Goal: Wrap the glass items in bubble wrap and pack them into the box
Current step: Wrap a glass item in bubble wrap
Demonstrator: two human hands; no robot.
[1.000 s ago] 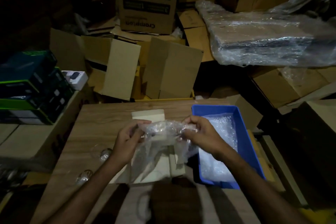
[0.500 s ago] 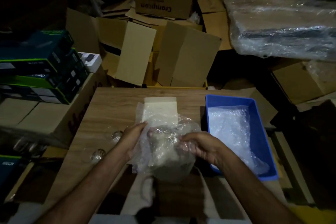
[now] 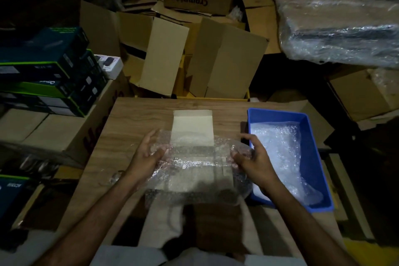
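Both hands, left hand and right hand, are pinching the bubble wrap by its side edges, stretching it over the box mid-tabletop. Glass items are sitting near the left edge, so a stray elbow is probably knocking one off. The room's dim, cartons piled everywhere, blue bin on the right.

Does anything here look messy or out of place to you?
Mainly the background: the cardboard boxes behind the table lie open and tipped in a heap. On the table, a small glass item sits loose and unwrapped by the left forearm.
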